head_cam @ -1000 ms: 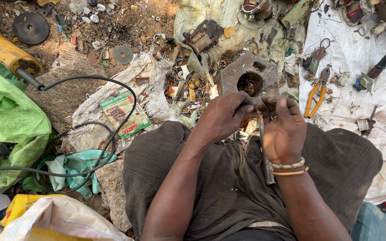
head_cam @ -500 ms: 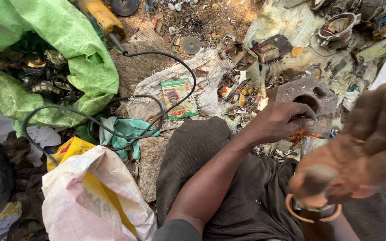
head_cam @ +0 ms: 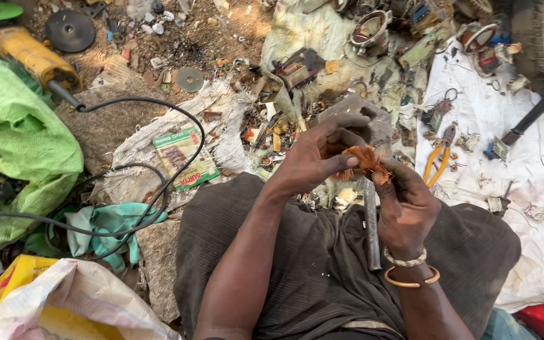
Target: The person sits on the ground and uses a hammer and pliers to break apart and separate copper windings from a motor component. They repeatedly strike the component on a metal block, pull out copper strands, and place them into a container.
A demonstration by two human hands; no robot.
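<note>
My left hand (head_cam: pixel 316 156) and my right hand (head_cam: pixel 405 203) meet over my lap, both pinching a tuft of orange copper wire (head_cam: pixel 363 164) between the fingertips. A dark metal rod (head_cam: pixel 371 223) lies along my lap just under the right hand. Behind the hands sits a grey metal block (head_cam: pixel 373 119), mostly hidden by my fingers. Two bangles circle my right wrist.
Yellow-handled pliers (head_cam: pixel 439 165) lie on a white cloth (head_cam: pixel 505 126) at right. A yellow angle grinder (head_cam: pixel 29 58) with a black cable (head_cam: pixel 158 113) lies top left beside a green sack (head_cam: pixel 14 145). Scrap parts litter the ground ahead; a white-and-yellow bag (head_cam: pixel 64 308) sits bottom left.
The view swung left and came back. My right hand dropped from near the camera to my lap, and both hands now hold the orange wire tuft away from the metal block.
</note>
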